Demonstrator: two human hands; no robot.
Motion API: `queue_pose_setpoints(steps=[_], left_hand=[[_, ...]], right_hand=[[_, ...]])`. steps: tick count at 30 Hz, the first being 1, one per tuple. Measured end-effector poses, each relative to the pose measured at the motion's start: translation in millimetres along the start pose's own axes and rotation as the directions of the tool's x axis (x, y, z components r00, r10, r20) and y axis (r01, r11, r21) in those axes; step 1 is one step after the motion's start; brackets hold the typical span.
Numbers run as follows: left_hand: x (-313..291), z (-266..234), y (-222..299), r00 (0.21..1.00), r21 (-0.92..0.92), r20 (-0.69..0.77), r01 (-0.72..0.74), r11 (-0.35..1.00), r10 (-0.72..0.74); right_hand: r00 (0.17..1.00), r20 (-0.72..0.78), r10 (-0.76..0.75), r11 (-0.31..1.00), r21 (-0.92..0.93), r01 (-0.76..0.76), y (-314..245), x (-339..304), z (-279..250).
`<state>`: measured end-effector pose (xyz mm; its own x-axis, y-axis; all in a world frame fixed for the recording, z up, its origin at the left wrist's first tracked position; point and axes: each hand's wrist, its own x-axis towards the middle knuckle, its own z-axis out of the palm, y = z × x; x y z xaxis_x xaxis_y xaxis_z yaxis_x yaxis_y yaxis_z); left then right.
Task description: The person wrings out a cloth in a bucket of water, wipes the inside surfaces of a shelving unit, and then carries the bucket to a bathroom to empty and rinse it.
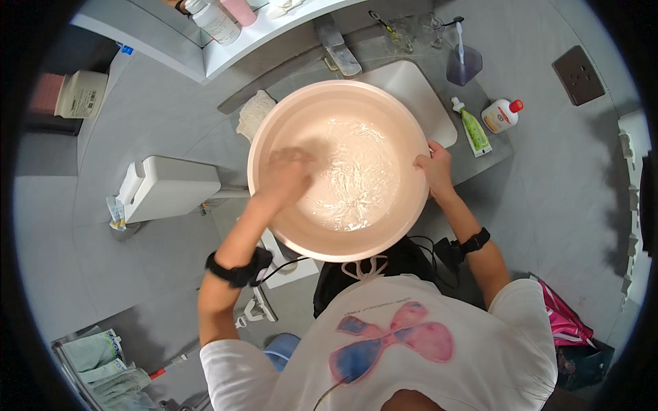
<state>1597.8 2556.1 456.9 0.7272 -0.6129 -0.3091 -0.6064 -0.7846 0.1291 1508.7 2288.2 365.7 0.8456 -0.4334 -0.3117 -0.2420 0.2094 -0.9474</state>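
Observation:
A large pale peach plastic basin (322, 101) rests over the white sink (439, 113) and the counter, tilted slightly or level, I cannot tell which. Clear, rippling water (356, 171) covers its bottom. My left hand (286, 179) reaches over the left rim into the basin; motion smears its fingers, so their pose and anything in them cannot be made out. On the right side, my right hand (436, 170) grips the basin's rim with the thumb over the inside edge. A bunched off-white cloth (256, 115) lies against the basin's far left side.
Behind the basin stands a faucet (339, 51). Along the right counter are a purple cup (465, 65) with a toothbrush, a green toothpaste tube (473, 129) and a white bottle with a red cap (500, 116). A white toilet tank (175, 188) is at left. A shelf (253, 31) overhangs the back.

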Motion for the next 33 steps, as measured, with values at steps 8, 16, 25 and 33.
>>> queue_pose_setpoints(steps=[8, 16, 25, 33], left_hand=[[-60.7, 24.8, -40.8, 0.679, -0.743, -0.418, 0.127, 0.657, -0.604], [-45.0, 22.9, -5.7, 0.688, -0.926, -0.257, -0.377, -0.032, -0.679], [-46.6, 14.8, -4.3, 0.693, -0.912, -0.386, -0.388, 0.136, -0.610], [-57.4, 27.2, -10.9, 0.659, -0.922, -0.303, -0.385, 0.038, -0.688]], right_hand=[[0.995, -0.088, -0.038, 0.984, 0.172, 0.053, 13.4, 3.8, 8.6], [0.995, 0.104, 0.002, 0.949, -0.314, 0.031, 18.4, 39.4, -3.9], [0.623, 0.731, -0.279, 0.107, -0.621, 0.776, 20.8, 37.8, 24.4], [0.419, 0.894, 0.161, -0.244, -0.375, 0.894, 57.2, 17.5, 64.1]])
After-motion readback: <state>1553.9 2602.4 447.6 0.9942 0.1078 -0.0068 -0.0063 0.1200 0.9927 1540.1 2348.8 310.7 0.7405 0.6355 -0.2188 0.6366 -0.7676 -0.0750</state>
